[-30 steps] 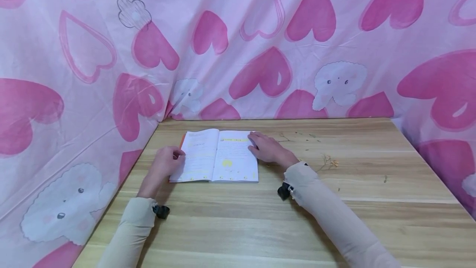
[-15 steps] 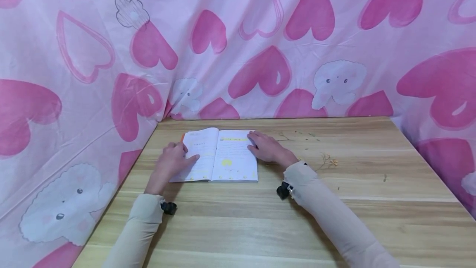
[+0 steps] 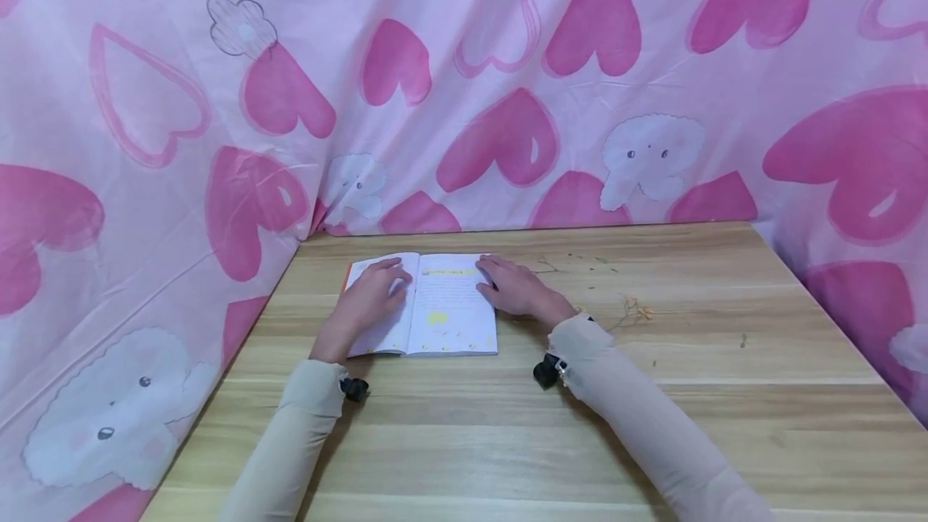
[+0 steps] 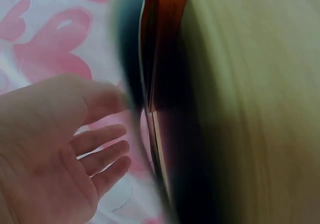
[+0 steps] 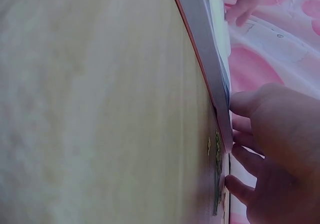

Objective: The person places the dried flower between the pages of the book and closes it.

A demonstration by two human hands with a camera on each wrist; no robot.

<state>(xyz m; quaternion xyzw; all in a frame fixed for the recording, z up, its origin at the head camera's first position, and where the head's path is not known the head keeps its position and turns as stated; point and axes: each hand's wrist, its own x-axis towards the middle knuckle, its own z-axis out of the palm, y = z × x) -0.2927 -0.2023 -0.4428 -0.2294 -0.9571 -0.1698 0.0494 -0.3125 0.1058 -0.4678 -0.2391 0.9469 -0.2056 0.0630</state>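
Note:
An open book (image 3: 453, 333) with white pages and yellow print lies on the wooden table, an orange cover edge showing at its left. My left hand (image 3: 371, 296) is over the left page, its fingers extended toward the spine. In the left wrist view, the thumb and fingers of the left hand (image 4: 60, 149) are loosely spread beside the book's edge (image 4: 172, 14). My right hand (image 3: 516, 288) rests at the outer upper edge of the right page. The right wrist view shows the fingers of that right hand (image 5: 280, 144) fairly straight, touching the book's corner.
A dried sprig with yellowish flowers (image 3: 640, 311) lies on the table (image 3: 580, 441) to the right of the book, with small leaf bits scattered around. A pink heart-patterned cloth (image 3: 406, 135) hangs along the back and sides of the table.
My left hand has moved from the book's left edge rightward across the left page, its fingers unfolding. The right hand stays at the right page. The head view has shifted slightly.

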